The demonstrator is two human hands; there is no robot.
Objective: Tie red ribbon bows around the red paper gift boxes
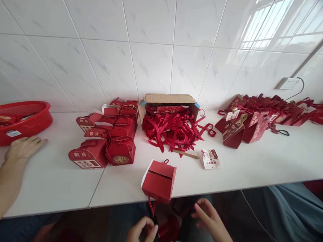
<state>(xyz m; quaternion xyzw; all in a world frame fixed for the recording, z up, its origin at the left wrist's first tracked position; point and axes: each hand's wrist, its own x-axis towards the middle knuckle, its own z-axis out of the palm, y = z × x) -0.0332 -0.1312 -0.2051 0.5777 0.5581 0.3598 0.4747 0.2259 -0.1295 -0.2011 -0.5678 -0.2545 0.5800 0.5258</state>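
Note:
A red gift box (160, 178) stands at the table's front edge, a dark slit across its top. A twisted red cord (151, 206) hangs from its near side over the edge. Below this cord is my left hand (141, 233), its thumb and forefinger curled tip to tip; whatever they pinch is too small to make out. My right hand (209, 219) hovers right of the box, below the table edge, fingers bent and apart. Dark red material shows faintly near its fingertips, but I cannot tell whether they touch. Both hands are clear of the box.
A cardboard box (169, 98) spills red ribbons (171, 130); a wooden stick (186, 154) and printed tag (210, 159) lie nearby. Finished-looking red boxes (120, 151) cluster left, triangular ones (233, 132) right. Another person's hand (23, 150) rests by a red basket (36, 125).

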